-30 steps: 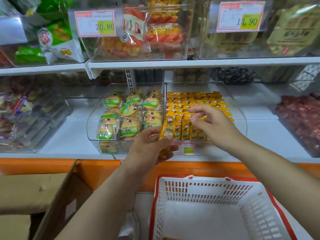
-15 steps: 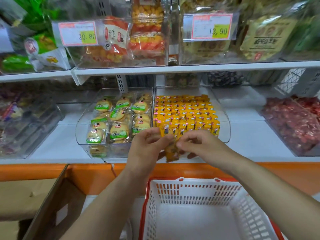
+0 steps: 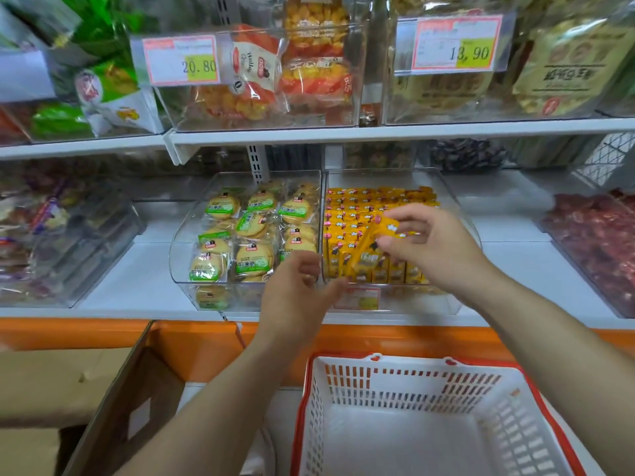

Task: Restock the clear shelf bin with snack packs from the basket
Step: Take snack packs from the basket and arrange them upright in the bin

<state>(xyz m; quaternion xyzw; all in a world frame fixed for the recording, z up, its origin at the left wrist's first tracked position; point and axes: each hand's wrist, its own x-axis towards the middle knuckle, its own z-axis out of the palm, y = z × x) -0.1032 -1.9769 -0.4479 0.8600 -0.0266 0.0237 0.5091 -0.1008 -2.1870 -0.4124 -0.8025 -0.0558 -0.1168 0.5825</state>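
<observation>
Item: yellow snack pack (image 3: 372,254), centre right of frame, pinched by the right hand (image 3: 438,250) above the clear shelf bin (image 3: 429,302). Left hand (image 3: 295,292), centre, loose and holding nothing. Basket (image 3: 405,376), lower right. Handling: slot it upright into the front row (aligned with neighbours, probably).

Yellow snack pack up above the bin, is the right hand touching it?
Touching. The head view shows the right hand pinching the small yellow snack pack between its thumb and fingers, with no gap.
</observation>
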